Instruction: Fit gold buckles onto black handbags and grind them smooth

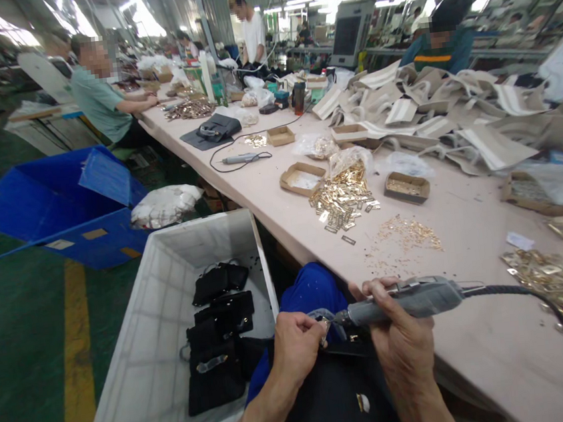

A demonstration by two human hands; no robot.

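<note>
My right hand [400, 339] is wrapped round a grey electric screwdriver [406, 301], its cord running off to the right. The tool's tip points left and meets a small metal fitting [325, 325] at the top edge of a black handbag [335, 386]. With thumb and fingers closed, my left hand [300, 346] pinches at that fitting; the fingers partly hide it. The bag rests on my lap and shows a small gold-coloured piece of hardware [363, 402] low on its front.
At my left stands a white bin [260, 253] with several black bags [218, 372], beyond it a blue box [76, 226]. The table [317, 261] bears gold-coloured metal plates [343, 194], small screws [409, 231], cardboard trays [303, 178] and beige bag parts [495, 138]. Other people work farther off.
</note>
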